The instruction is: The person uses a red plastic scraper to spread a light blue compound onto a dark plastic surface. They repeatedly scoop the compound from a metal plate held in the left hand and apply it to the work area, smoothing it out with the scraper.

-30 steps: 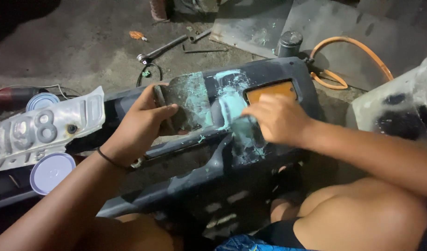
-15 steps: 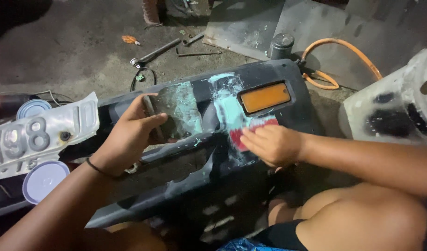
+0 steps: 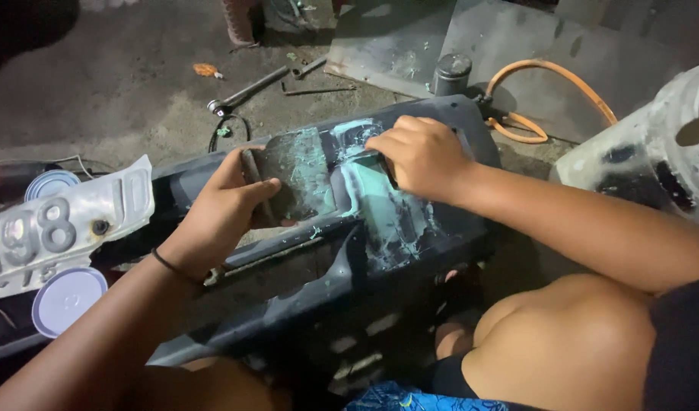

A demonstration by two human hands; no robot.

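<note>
Dark plastic panel (image 3: 304, 297) lies across the person's lap, long axis running lower left to upper right, far end toward the concrete floor (image 3: 98, 84); its upper face is smeared with pale green filler (image 3: 380, 205).

Left hand (image 3: 224, 209) grips the panel's near-left raised edge; thumb over the top, fingers curled round a dark flat piece (image 3: 288, 183) coated with the same green; a thin black band sits at the wrist.

Right hand (image 3: 421, 156) presses down on the panel's upper right area, palm down, fingers bent and close together; whatever lies under them is hidden, so cannot tell if it holds anything.

Left of the panel: a bent white number plate (image 3: 60, 228), touching the panel's left end; below it a round white lid (image 3: 64, 301); above it a second round lid (image 3: 49, 184).

On the floor beyond: a long wrench (image 3: 246, 93), a dark cylinder (image 3: 451, 74), an orange hose (image 3: 547, 95) looped just beside it; a grey-white moulded part (image 3: 654, 148) at far right.
</note>
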